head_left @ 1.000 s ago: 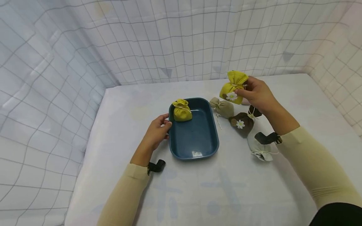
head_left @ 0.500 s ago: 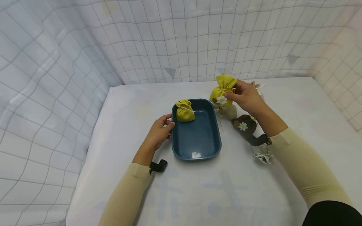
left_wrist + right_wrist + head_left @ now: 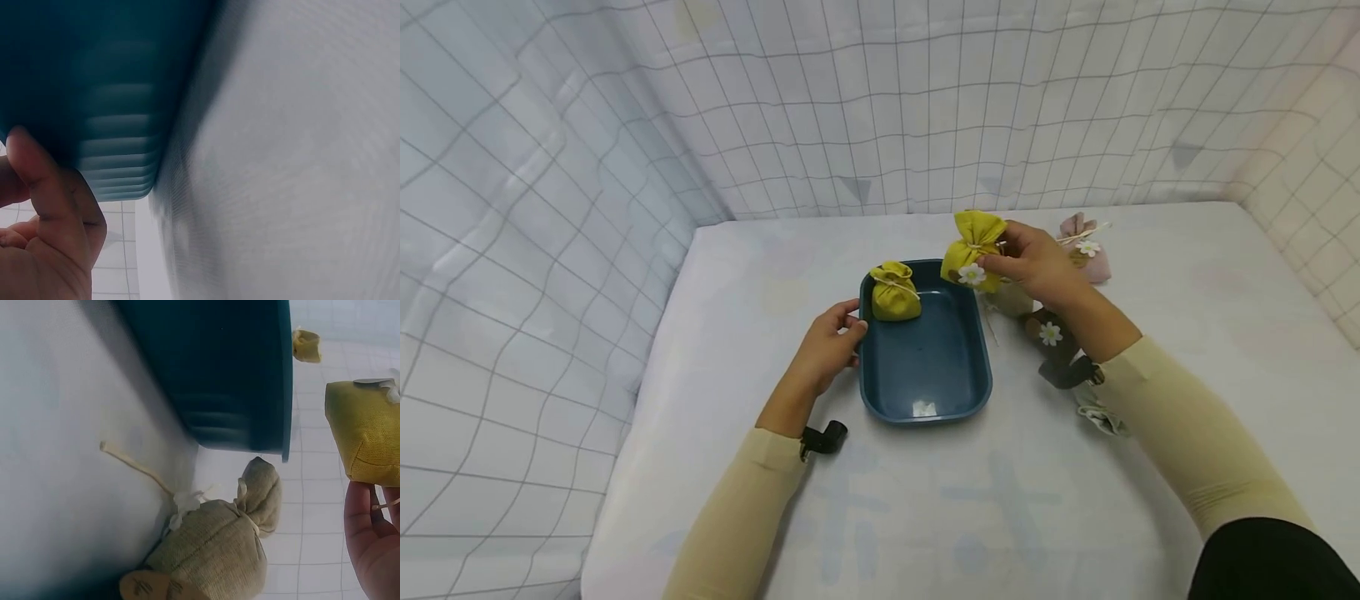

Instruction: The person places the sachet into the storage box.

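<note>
A yellow drawstring pouch (image 3: 974,250) with a white flower hangs over the far right corner of the blue-green tray (image 3: 925,367). My right hand (image 3: 1037,262) pinches it by the side, thumb in front; the right wrist view shows the pouch's base (image 3: 369,437) above my fingers (image 3: 359,512). Inside the tray, at its far left corner, sits another yellow pouch (image 3: 896,292). My left hand (image 3: 827,346) holds the tray's left rim; from the left wrist, my fingers (image 3: 47,181) lie against the tray's outer wall (image 3: 125,125).
Right of the tray lie a beige pouch (image 3: 212,550), a dark brown pouch (image 3: 1051,332) and a pale grey pouch (image 3: 1101,410), partly hidden by my right arm. Farther back stands a pink pouch (image 3: 1086,250). A grid-patterned curtain (image 3: 895,108) rises behind the white table (image 3: 760,275).
My right hand has carried the yellow pouch leftward and slightly down, from over the pouches to the tray's edge, uncovering the pink pouch. My left hand has stayed at the rim.
</note>
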Demonstrator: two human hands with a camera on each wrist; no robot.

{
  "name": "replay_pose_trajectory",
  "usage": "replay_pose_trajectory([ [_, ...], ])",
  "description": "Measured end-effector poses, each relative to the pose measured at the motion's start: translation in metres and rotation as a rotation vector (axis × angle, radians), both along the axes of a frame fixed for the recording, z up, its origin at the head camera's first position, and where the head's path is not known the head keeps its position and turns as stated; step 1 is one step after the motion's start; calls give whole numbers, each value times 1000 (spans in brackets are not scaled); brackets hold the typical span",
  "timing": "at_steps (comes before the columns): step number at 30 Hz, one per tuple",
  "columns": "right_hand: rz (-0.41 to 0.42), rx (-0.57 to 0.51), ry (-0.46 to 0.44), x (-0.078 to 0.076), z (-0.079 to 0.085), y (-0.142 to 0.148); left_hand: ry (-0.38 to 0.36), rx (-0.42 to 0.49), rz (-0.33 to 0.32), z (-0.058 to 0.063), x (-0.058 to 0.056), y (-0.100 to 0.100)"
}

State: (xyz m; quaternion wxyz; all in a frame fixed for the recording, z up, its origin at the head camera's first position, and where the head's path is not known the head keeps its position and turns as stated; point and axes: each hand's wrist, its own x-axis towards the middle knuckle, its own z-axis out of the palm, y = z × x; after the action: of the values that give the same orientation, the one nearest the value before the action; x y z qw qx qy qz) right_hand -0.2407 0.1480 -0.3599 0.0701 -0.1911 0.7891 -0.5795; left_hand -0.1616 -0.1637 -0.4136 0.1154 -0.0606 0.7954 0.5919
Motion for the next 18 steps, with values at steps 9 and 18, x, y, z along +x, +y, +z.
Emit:
replay_pose_trajectory([
  [9,37,17,-6,-4,-6,-13,4,-6,2,2,1,-1],
  [18,47,93,-2,-7,-13,-23,7,-2,-5,1,0,0],
])
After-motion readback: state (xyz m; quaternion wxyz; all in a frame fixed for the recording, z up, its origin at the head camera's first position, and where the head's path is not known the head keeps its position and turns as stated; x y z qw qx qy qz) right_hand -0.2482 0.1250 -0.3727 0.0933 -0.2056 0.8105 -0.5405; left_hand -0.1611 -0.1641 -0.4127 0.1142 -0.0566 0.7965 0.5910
